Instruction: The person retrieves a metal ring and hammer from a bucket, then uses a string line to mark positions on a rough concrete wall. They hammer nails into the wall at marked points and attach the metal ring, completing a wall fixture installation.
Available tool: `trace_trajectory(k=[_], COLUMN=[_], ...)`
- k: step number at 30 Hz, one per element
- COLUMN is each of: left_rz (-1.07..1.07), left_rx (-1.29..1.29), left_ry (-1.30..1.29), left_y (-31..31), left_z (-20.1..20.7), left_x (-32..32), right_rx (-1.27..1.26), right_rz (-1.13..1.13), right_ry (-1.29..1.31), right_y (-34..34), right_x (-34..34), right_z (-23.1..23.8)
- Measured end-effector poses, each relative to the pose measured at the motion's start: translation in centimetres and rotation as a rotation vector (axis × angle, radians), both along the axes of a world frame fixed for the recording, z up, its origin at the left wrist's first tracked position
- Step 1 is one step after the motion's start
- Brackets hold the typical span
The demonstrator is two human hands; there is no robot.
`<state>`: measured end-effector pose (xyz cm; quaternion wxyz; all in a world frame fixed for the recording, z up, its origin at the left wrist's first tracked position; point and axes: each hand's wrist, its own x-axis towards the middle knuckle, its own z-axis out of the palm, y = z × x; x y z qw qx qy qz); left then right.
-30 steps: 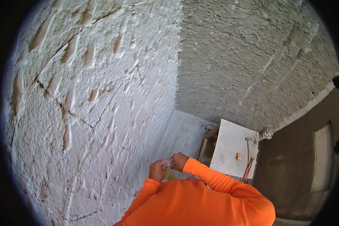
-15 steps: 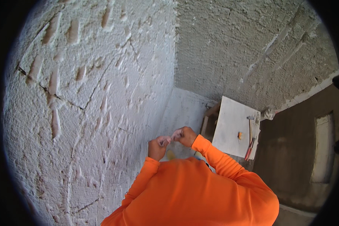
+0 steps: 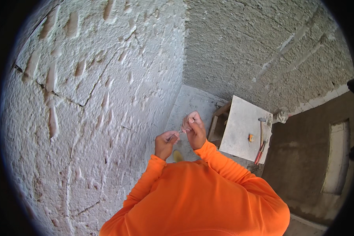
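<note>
My left hand [image 3: 166,144] is closed in a pinch, with thumb and fingertips together, in front of my chest. Close beside it, slightly higher, my right hand [image 3: 195,130] has its fingers curled in. Between the fingertips of both hands shows a small thin pale thing [image 3: 180,132], too small to name. The hands nearly meet around it, a little away from the rough white wall. Orange sleeves cover both my forearms.
To the right stands a wooden stand with a pale board top [image 3: 240,122]. On it lie a hammer [image 3: 262,128], red-handled pliers [image 3: 259,153] and an orange tape measure [image 3: 251,137]. A gouged, cracked white wall [image 3: 86,129] rises at left, a rough grey wall [image 3: 232,51] ahead.
My right hand has turned upward, its fingers now curled higher and its wrist lower. My left hand stays nearly in place. The view has shifted slightly.
</note>
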<state>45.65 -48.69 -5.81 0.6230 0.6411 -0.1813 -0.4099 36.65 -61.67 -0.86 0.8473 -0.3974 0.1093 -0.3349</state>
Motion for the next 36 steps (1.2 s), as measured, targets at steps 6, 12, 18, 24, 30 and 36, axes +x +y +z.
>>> trace_trajectory(k=[6, 12, 18, 24, 30, 36], left_rz=[-0.014, 0.046, 0.111, 0.075, -0.014, -0.030], left_rx=[0.010, -0.027, -0.010, -0.061, 0.069, 0.104], left_ry=[0.064, 0.204, 0.136, -0.018, -0.279, -0.209], left_y=[-0.3, -0.1, -0.1, -1.0, -0.6, 1.4], left_z=[1.5, 1.4, 0.7, 0.5, 0.3, -0.5], left_x=[-0.2, 0.0, 0.3, -0.1, 0.3, 0.1], right_rx=[-0.196, -0.826, -1.054, -1.256, -1.142, -0.787], right_rz=[-0.030, -0.172, -0.202, -0.212, -0.338, -0.272], right_ry=[0.015, 0.434, 0.430, 0.600, 0.648, 0.939], right_y=[0.4, 1.3, 0.6, -0.3, -1.4, -3.3], right_x=[0.2, -1.5, -1.9, -2.0, -1.9, -2.5], right_z=[-0.8, -0.5, -1.9, -5.1, -6.8, -7.7])
